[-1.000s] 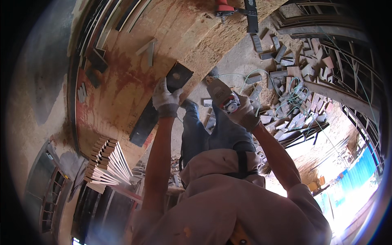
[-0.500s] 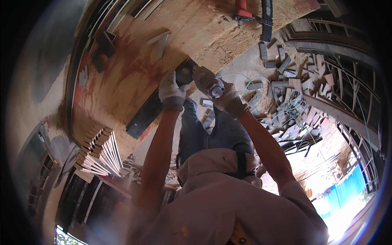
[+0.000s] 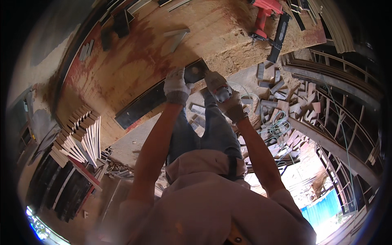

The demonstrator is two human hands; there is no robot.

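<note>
My left hand (image 3: 177, 86), in a whitish knitted glove, is closed over a long dark board (image 3: 141, 107) along the table's near edge. A dark block (image 3: 195, 70) with a pale round patch lies just beyond those fingers; whether it is part of the board I cannot tell. My gloved right hand (image 3: 232, 107) is wrapped round a grey hand-held power tool (image 3: 215, 83) with a rounded end. The tool's far end sits beside the dark block, and its exact kind is unclear.
A red nail gun (image 3: 263, 20) with a black magazine lies on the wooden table (image 3: 134, 65) at the far right. Stacked wood strips (image 3: 81, 139) stand left. Cut offcuts (image 3: 286, 96) and a pale green hose (image 3: 279, 122) litter the floor at right, beside metal racks (image 3: 339, 118).
The view has shifted, bringing more of the red nail gun into sight. Both hands keep their grips, and the tool stays beside the dark block.
</note>
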